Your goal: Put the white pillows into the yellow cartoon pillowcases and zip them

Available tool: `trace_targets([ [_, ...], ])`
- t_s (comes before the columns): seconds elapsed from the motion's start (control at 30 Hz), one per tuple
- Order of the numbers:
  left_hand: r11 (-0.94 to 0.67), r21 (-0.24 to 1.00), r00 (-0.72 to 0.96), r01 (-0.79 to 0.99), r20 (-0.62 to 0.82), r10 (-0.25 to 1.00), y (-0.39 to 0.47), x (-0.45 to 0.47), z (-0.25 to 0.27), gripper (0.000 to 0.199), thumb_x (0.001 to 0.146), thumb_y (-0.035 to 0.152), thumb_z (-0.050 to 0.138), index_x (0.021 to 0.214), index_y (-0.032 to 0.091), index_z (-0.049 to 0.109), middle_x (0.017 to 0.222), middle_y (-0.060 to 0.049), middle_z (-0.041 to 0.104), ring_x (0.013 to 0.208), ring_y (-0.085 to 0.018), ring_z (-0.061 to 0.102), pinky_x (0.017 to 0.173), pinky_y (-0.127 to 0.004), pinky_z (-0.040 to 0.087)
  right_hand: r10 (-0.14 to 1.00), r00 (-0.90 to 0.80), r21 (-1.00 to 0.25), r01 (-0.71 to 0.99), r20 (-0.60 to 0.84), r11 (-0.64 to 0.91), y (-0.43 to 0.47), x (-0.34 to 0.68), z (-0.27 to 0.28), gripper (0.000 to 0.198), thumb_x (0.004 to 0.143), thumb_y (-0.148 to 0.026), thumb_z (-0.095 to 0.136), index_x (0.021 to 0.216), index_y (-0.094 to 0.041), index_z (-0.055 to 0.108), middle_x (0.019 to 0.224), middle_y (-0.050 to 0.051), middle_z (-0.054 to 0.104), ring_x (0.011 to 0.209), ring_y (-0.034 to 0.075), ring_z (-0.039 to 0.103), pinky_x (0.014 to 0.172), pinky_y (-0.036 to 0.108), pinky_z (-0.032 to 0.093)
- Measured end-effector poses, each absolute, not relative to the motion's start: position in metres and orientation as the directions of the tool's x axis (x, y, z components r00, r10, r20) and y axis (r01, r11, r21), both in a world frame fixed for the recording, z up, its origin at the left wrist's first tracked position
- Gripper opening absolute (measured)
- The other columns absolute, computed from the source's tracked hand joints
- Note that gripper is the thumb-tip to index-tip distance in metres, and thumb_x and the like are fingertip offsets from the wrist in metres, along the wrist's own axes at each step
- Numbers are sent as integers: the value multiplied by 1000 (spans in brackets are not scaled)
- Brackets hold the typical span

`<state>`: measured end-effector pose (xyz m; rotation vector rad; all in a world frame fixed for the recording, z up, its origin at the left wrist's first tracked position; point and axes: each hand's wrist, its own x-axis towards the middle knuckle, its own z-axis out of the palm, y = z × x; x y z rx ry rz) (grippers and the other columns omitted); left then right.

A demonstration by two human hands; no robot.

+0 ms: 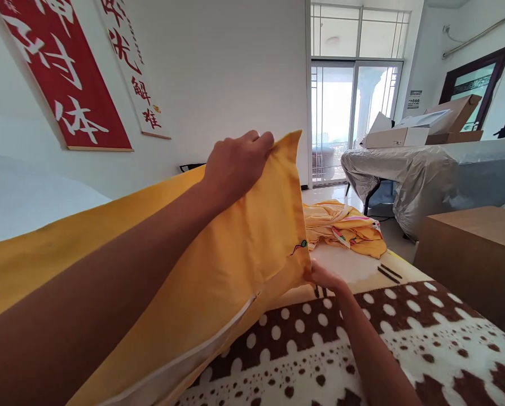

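A long yellow pillowcase [244, 242] is held up in front of me and stretches out of view on the left. My left hand [239, 160] is closed on its top edge, just short of the pointed upper corner. Lower down, my right hand [323, 275] grips the bottom corner on the far side, its fingers partly hidden by the cloth. Along the lower side runs a long slit with a white edge [218, 338], through which pale material shows. A small green printed figure [303, 243] sits near the right-hand border.
Beneath lies a brown and white patterned blanket [294, 327]. Behind it is a crumpled heap of yellow printed cloth [345, 225]. A cardboard box [468, 254] stands at the right, before a plastic-covered table [455, 163] with open boxes [400, 135]. Red and white scrolls hang on the wall.
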<state>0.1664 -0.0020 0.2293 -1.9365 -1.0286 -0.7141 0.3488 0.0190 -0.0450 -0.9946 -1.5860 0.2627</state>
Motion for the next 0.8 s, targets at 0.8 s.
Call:
trace_targets([
  [0.8,-540,61,474,839,403,783,-56,75,140,65,85,64,28,140,30,29,93,-4,65,92,-29,59,78,-38,42,697,603,-750,-234,387,619,-29,310,8,35,70,-43,71,86,-13,68,86,8,71,82,20,63,62,28,51],
])
